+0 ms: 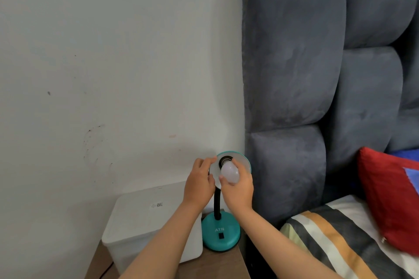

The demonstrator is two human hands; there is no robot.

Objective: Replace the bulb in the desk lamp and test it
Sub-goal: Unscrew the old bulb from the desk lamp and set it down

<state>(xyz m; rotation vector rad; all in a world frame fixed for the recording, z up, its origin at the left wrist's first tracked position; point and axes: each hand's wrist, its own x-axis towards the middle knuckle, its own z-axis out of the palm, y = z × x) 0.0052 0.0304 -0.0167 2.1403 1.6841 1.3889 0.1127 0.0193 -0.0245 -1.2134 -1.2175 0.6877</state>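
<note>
A teal desk lamp stands on a wooden bedside table (217, 265), its round base (221, 232) marked ATN and a black gooseneck rising from it. The teal-rimmed shade (243, 162) is tilted up toward me, showing the dark socket (224, 161). My left hand (199, 184) grips the shade's left rim. My right hand (239, 188) holds a white bulb (229, 172) with its base at the socket mouth. Whether the bulb's thread sits inside the socket is hidden.
A white lidded plastic box (147, 222) stands left of the lamp on the table. A padded grey headboard (294, 97) rises close on the right, with a striped bedcover (335, 240) and red pillow (390, 199). A white wall is behind.
</note>
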